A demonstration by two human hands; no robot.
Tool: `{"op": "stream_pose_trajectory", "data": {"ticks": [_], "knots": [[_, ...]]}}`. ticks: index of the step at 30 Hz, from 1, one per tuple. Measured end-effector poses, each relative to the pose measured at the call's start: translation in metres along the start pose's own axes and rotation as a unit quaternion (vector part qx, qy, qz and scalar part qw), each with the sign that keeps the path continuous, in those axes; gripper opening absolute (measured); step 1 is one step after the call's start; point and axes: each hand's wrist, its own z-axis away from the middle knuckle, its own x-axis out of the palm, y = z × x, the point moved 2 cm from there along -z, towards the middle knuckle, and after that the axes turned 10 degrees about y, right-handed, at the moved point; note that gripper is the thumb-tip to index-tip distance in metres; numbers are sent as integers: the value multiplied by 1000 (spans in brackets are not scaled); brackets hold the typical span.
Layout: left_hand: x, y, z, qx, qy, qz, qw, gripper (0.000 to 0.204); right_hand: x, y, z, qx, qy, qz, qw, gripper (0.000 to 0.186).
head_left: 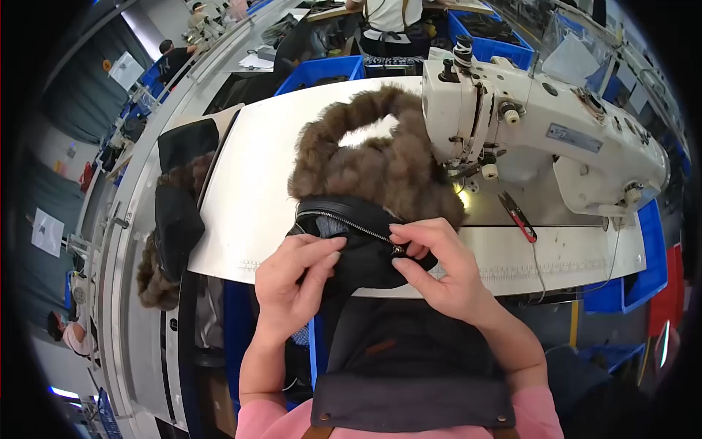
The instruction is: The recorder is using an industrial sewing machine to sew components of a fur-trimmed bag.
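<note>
A black bag [365, 274] with a metal zipper and a grey-blue lining showing lies at the front of the white sewing table. A large loop of brown fur [351, 175] is beside it on the far side. My left hand [300, 282] pinches the black fabric at the left of the zipper. My right hand [435, 271] has its fingers closed on the bag around the zipper pull [397, 249].
A white sewing machine [534, 124] stands at the right, with red-handled snips [518, 218] on its bed. Black fur-trimmed pieces [178, 230] lie at the left. Blue bins [645, 263] are around the table [241, 168]. Other workers [387, 22] are farther back.
</note>
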Motion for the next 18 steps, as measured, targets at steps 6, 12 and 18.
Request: {"op": "stream_pose_trajectory", "data": {"ticks": [6,12,18], "knots": [[10,-9,-15,-32,59,101,993,10,3,7,-2,-79,20,56,995,27],[4,-13,-7,-70,16,85,994,15,4,-13,-12,-4,24,43,999,25],[4,1,-9,188,48,-53,980,45,19,-18,-5,-233,26,175,956,26]]}}
